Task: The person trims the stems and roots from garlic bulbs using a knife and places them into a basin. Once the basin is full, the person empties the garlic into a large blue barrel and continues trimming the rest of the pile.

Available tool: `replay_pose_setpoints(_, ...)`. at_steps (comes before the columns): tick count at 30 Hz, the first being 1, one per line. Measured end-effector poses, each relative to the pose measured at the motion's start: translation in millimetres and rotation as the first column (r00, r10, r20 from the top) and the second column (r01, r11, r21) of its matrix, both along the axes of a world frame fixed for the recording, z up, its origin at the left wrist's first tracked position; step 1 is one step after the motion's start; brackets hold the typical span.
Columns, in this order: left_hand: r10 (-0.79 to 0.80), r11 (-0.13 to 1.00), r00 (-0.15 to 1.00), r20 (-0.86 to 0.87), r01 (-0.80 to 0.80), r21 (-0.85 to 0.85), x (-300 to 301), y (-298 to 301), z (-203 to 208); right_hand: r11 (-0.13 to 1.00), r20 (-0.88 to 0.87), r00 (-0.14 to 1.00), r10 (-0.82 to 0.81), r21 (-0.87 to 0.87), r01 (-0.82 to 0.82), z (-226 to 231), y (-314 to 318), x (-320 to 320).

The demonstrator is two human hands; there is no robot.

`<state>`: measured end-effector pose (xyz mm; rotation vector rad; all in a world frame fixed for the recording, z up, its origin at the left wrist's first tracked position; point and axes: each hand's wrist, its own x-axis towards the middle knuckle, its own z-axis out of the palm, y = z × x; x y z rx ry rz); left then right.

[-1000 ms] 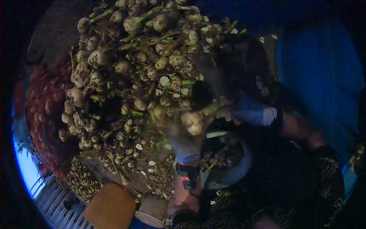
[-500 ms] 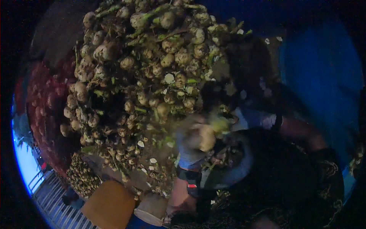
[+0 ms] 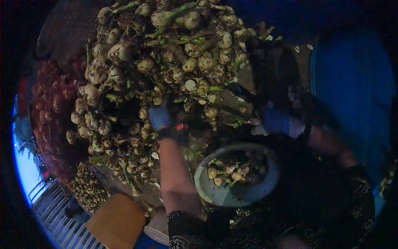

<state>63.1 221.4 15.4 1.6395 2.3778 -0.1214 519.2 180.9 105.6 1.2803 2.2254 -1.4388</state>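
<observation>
A large heap of soil-stained onions (image 3: 207, 63) with dry and green stalks spreads in front of me. My left hand (image 3: 159, 116), in a blue-grey glove, reaches into the heap; its fingers are hidden among the dark bulbs. Nearer to me, a pale round basin (image 3: 203, 189) holds several small onions (image 3: 234, 172). Just beyond the basin's far right rim is my right hand (image 3: 282, 124), also gloved. It looks closed, but shadow hides what is in it. A dark, narrow shape (image 3: 240, 92) lies up and left of that hand; I cannot tell what it is.
Red mesh sacks (image 3: 56, 118) filled with bulbs stand at the left. A smaller pile of bulbs (image 3: 89, 189), an orange-brown block-shaped container (image 3: 116, 222) and a whitish round container (image 3: 157, 227) sit at the lower left. A big blue surface (image 3: 352, 91) rises at the right.
My left hand has moved from over the basin, where it was blurred around a pale bulb, forward and left into the heap. That bulb is no longer in sight in it. The basin is now uncovered.
</observation>
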Motion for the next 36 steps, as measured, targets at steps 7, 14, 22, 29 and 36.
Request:
replay_pose_setpoints(7,0.13,0.747,0.345,0.929,-0.65,0.137,97.7,-2.9,64.3,0.996,0.017,0.999,-0.045,0.08,0.043,25.1,9.0,8.7)
replay_pose_setpoints(14,-0.05,0.894,0.112,0.992,-0.438,0.094,157.2,-60.5,110.4,0.997,-0.134,0.989,-0.068,0.023,0.071,77.8,32.3,-24.6)
replay_pose_setpoints(22,0.071,0.967,0.046,0.996,-0.247,-0.057,195.4,-96.4,134.2,0.973,-0.317,0.945,0.085,0.233,-0.009,99.9,33.9,-29.5)
replay_pose_setpoints(29,0.258,0.953,-0.04,0.965,-0.156,-0.261,199.8,-127.7,131.9,0.959,-0.097,0.963,0.251,0.161,-0.233,105.3,32.9,-30.8)
replay_pose_setpoints(36,0.399,0.906,0.002,0.917,-0.157,-0.394,218.3,-133.4,126.0,0.96,-0.291,0.942,0.169,0.263,-0.091,22.1,5.7,-6.0)
